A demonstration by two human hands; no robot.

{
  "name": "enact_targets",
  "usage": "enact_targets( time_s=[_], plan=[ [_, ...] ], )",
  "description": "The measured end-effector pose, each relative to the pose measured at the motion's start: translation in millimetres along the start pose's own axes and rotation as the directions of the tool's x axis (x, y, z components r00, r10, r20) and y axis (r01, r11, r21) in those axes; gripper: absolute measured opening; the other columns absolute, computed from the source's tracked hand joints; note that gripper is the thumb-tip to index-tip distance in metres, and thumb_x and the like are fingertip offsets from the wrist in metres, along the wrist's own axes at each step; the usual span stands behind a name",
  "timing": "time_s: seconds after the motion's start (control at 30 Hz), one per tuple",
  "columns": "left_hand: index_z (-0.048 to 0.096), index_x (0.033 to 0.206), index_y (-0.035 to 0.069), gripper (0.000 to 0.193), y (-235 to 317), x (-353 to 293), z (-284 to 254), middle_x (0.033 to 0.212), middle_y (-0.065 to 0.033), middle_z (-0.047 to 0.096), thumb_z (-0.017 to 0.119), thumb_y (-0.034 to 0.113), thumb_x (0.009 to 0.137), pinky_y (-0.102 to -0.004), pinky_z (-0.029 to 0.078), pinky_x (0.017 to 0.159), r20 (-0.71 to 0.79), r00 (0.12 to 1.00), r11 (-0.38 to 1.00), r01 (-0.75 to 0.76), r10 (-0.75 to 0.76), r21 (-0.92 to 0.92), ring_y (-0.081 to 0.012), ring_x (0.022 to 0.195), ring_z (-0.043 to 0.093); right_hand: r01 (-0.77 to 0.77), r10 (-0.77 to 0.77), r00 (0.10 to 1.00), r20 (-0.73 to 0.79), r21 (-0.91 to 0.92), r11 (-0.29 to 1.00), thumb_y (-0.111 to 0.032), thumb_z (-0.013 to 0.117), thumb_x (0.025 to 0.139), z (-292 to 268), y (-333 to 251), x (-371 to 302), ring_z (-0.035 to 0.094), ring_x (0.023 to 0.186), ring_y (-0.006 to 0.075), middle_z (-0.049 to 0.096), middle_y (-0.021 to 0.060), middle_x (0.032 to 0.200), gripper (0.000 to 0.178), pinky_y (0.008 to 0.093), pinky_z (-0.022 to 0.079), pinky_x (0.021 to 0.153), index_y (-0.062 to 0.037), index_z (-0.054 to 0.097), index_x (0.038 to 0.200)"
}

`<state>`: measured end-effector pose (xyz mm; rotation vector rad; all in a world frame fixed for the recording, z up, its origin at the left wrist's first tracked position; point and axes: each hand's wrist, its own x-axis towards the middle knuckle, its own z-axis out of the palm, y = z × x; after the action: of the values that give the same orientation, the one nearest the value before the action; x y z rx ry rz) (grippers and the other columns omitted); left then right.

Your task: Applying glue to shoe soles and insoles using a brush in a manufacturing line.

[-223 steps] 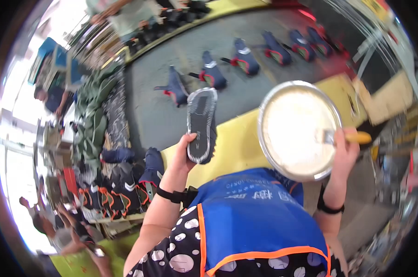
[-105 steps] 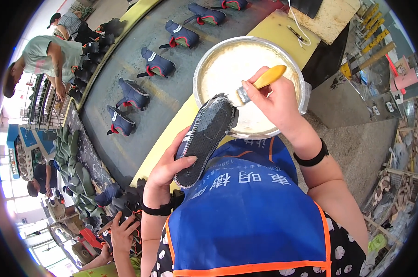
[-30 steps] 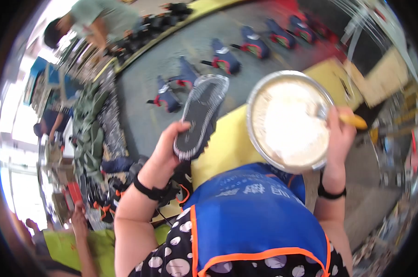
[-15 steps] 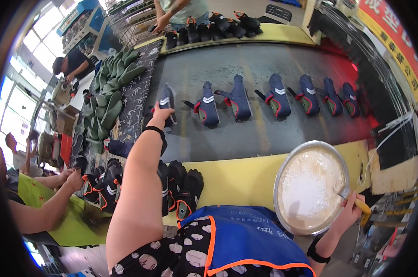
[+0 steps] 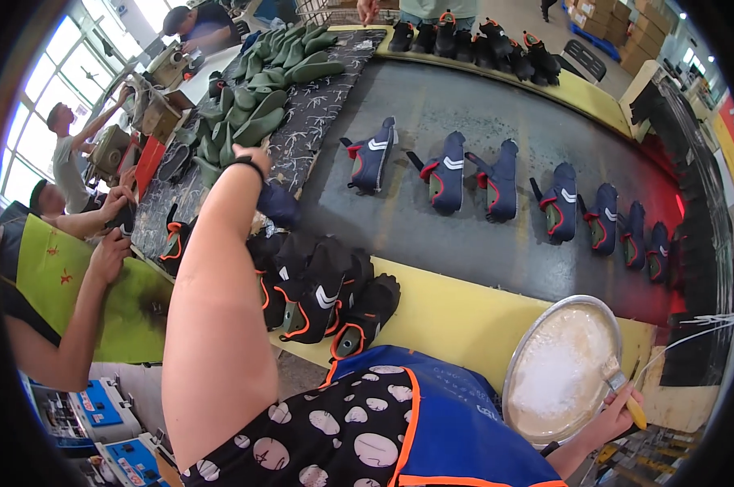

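My left hand (image 5: 253, 157) reaches over the patterned cloth beside the green foot-shaped pieces (image 5: 257, 122); its fingers are mostly hidden, so I cannot tell whether they grip anything. A navy shoe upper (image 5: 278, 204) lies just below that wrist. Lower right, my right hand (image 5: 613, 420) is closed on a brush (image 5: 616, 377) with a yellow handle. The brush's bristles touch the inside of a round metal basin (image 5: 509, 381), which holds a creamy white paste (image 5: 553, 377). Several navy shoes (image 5: 372, 156) with white stripes and red trim lie in a row on the dark belt.
Black shoes with orange trim (image 5: 310, 296) crowd the yellow near ledge (image 5: 456, 312); more black shoes (image 5: 480, 45) line the far ledge. A co-worker in a lime apron (image 5: 83, 284) sits at the left. Red light glows at the belt's right end.
My left hand has left the leftmost navy shoe on the belt and moved left over the patterned cloth. The view has turned left. My right hand still holds the brush at the basin.
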<state>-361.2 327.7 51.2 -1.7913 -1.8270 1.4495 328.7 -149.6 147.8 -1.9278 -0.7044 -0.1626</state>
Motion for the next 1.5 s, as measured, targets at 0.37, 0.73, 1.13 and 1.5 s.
enact_targets(
  time_s=[0.37,0.73,1.13,1.5],
  plan=[
    [0.06,0.124,0.01,0.071,39.0,-75.2,-36.5,0.107,-0.0126,0.072,0.089,0.035,0.064,-0.0424,0.057,0.088,-0.297,0.914,0.933,-0.331,0.278,-0.144,-0.0316,0.103,0.071,0.009,-0.014,1.0,0.026,0.209,0.978,-0.009,0.055,0.104,-3.0,-7.0,-19.6,0.042,0.067,0.0058,0.048,-0.0013,0.078,0.012,0.0211,0.035,0.063,-0.0035,0.054,0.093],
    [0.052,0.133,-0.006,0.086,139.5,-230.0,-193.7,0.114,-0.0201,0.071,0.088,0.038,0.068,-0.0385,0.055,0.091,-0.723,0.555,-0.083,-0.768,0.411,-0.636,-0.0292,0.104,0.07,0.013,-0.015,1.0,0.003,0.313,0.95,-0.005,0.061,0.1,-19.2,0.6,-51.5,0.053,0.068,0.0064,0.058,0.0022,0.082,0.008,0.0206,0.044,0.063,-0.0023,0.056,0.095],
    [0.064,0.125,0.002,0.072,263.5,-303.3,-171.1,0.115,-0.0168,0.064,0.083,0.052,0.076,-0.0431,0.046,0.102,-0.527,0.492,0.495,-0.856,0.693,-0.148,-0.0313,0.113,0.062,-0.094,0.088,0.996,0.033,0.403,0.91,-0.004,0.066,0.097,-40.2,22.7,-61.9,0.056,0.075,0.0059,0.061,0.0017,0.088,0.009,0.0209,0.047,0.067,0.0004,0.061,0.104],
    [0.018,0.16,0.01,0.111,313.5,-382.0,-86.4,0.111,-0.0236,0.06,0.082,0.042,0.074,-0.0476,0.056,0.084,-0.629,0.7,0.348,-0.714,0.338,-0.608,-0.0422,0.096,0.067,0.094,-0.036,0.94,0.339,-0.156,0.983,-0.019,0.079,0.084,8.6,28.3,-74.6,0.069,0.072,0.0252,0.071,0.0099,0.09,0.017,0.0331,0.053,0.068,-0.0057,0.072,0.092]
  ],
)
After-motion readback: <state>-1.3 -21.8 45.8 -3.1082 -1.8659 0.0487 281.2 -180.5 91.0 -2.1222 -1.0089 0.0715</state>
